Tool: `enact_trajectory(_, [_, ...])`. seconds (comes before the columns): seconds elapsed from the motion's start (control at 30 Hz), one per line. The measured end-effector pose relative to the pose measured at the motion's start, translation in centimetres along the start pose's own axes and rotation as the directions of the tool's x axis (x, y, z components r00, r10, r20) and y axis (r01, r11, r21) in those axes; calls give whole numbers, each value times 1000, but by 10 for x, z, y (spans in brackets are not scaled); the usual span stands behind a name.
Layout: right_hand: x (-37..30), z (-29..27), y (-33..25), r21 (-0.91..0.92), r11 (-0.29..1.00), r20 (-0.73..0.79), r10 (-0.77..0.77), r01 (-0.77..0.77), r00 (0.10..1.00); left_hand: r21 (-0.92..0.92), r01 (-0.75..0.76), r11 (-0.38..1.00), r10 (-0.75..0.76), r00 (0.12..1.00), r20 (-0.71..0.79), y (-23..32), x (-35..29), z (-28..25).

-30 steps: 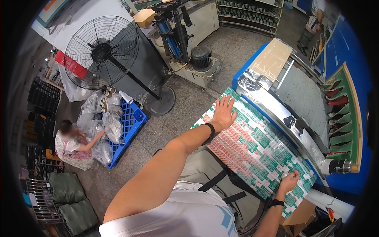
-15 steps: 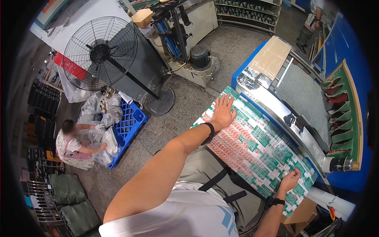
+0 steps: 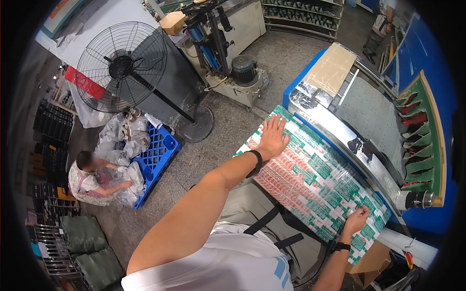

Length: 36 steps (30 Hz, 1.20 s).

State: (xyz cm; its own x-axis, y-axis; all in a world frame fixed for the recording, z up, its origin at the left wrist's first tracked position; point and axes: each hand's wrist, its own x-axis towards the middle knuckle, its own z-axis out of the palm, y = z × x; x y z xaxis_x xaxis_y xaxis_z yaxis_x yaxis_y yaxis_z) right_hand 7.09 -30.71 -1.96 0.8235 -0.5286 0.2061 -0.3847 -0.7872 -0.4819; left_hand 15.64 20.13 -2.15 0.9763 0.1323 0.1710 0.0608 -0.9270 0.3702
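My left hand (image 3: 273,137) lies flat, fingers spread, on the far left part of a tabletop (image 3: 303,179) covered in green, white and red printed sheeting under shiny clear film. Near the other end of that tabletop, my right hand (image 3: 357,220) rests with its fingers curled together. A small whitish bit shows at its fingertips, too small to name. Both wrists wear a black band.
A conveyor machine (image 3: 371,109) with metal edging borders the table's far side. A wooden-framed green rack (image 3: 421,145) stands right. A large black fan (image 3: 124,68) and a blue pallet (image 3: 154,150) with plastic bags are left, where a person (image 3: 90,182) crouches. A cardboard box (image 3: 371,264) sits below.
Both my hands stay in place on the tabletop. The crouching person at the left has shifted, with head and hands moved among the plastic bags.
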Motion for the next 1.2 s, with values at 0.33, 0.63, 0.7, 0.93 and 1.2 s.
enact_trajectory(0.33, [-1,0,-2,-8,1000,0,2,-2,1000,-7,-2,1000,2,1000,-14,-1,0,1])
enact_trajectory(0.63, [0,3,4,1,1000,-12,-12,12,1000,2,-14,1000,14,999,-35,-1,0,2])
enact_trajectory(0.7, [-1,1,0,6,1000,-3,0,0,1000,0,-16,1000,16,999,-34,-2,0,2])
enact_trajectory(0.93, [0,1,0,-8,1000,-4,9,-9,1000,-7,-25,1000,24,999,-39,-1,0,1])
enact_trajectory(1.2, [1,2,6,-21,1000,-10,-20,20,1000,-2,-20,1000,20,999,-30,1,1,0])
